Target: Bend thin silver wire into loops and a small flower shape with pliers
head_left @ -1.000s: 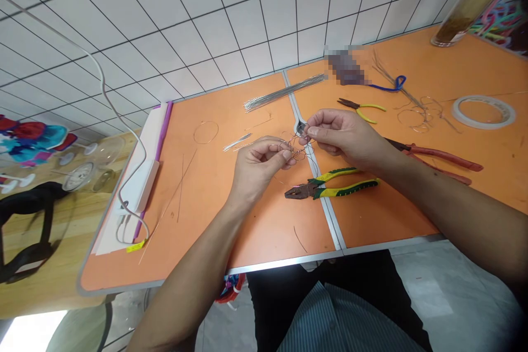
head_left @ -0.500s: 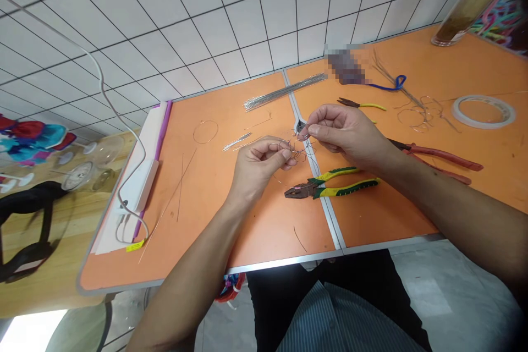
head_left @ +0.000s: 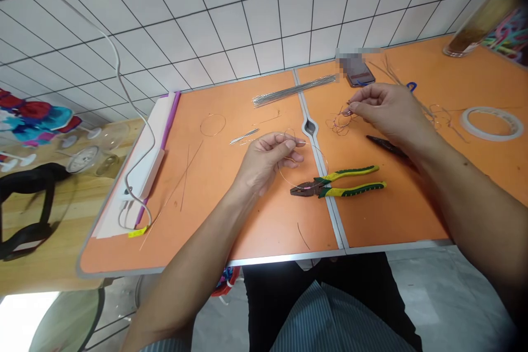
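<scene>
My left hand point(head_left: 274, 160) pinches a thin wire ring point(head_left: 327, 160) between thumb and fingertips, with a smaller loop showing above the fingers. The ring reaches over combination pliers with yellow and green handles point(head_left: 355, 191), which lie across the metal table seam. Farther right, my right hand point(head_left: 381, 107) is closed at the fingertips on a small tangle of bent wire loops point(head_left: 340, 124), held apart from the ring. Beneath the right wrist, dark plier jaws point(head_left: 384, 144) stick out; their handles are hidden by the arm.
On the orange table point(head_left: 231, 220), a bundle of straight wires point(head_left: 295, 91) lies near the tiled wall beside a phone point(head_left: 359, 72). Around are short wires point(head_left: 244, 136), another wire circle point(head_left: 201, 125), a tape roll point(head_left: 471, 131), a power strip point(head_left: 149, 176) and a tall glass point(head_left: 460, 47).
My hands were close together over the wire; now the right hand has moved away to the right with the bent wire loops. The left hand keeps the ring.
</scene>
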Tool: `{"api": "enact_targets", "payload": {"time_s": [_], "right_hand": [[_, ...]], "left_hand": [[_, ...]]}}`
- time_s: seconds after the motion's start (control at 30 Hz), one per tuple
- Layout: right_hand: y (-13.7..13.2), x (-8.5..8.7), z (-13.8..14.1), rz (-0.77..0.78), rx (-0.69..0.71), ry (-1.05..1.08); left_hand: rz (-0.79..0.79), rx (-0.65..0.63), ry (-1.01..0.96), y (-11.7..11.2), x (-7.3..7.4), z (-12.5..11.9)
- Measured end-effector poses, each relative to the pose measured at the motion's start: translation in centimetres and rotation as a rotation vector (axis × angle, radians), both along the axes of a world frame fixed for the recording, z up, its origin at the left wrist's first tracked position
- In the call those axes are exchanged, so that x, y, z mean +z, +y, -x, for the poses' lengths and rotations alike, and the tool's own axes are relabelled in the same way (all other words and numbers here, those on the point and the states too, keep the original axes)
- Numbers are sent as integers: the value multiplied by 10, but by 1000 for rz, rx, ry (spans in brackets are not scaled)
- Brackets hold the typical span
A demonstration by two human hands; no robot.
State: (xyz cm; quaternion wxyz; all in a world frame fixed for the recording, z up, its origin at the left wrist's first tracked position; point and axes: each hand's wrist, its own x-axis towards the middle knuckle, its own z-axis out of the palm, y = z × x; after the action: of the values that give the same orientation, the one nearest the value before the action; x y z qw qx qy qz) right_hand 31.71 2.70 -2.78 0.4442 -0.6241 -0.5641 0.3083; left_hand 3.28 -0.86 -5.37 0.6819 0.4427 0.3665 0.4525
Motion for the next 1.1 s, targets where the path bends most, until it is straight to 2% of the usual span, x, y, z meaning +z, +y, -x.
{"api": "enact_targets", "payload": {"time_s": [0.13, 0.23, 0.33, 0.5, 0.6, 0.73, 0.83, 0.97, 1.1], "right_hand": [[12, -4, -16, -10, -122, -356], [14, -6, -22, -138, -176, -451], [10, -8, -18, -258, -103, -477], [-7, -10, 8, -353, 101, -536], [-21, -7, 27, -313, 199, -485], [-38, 5, 55, -105, 329, -308], [-43, 10, 74, -27, 429, -165], [-40, 4, 88, 13, 426, -49], [-36, -2, 89, 12, 418, 56]], "left_hand": [[83, -54, -50, 3, -1, 1], [122, -80, -118, 5, -3, 2], [147, -80, -134, 6, -2, 3], [196, -49, -53, 5, 7, 4], [191, -31, -19, 5, 9, 4], [171, -1, -40, 9, 7, 5], [164, -10, -47, 10, 7, 5], [141, -55, -59, 9, 7, 5], [145, -74, -81, 7, 9, 5]]}}
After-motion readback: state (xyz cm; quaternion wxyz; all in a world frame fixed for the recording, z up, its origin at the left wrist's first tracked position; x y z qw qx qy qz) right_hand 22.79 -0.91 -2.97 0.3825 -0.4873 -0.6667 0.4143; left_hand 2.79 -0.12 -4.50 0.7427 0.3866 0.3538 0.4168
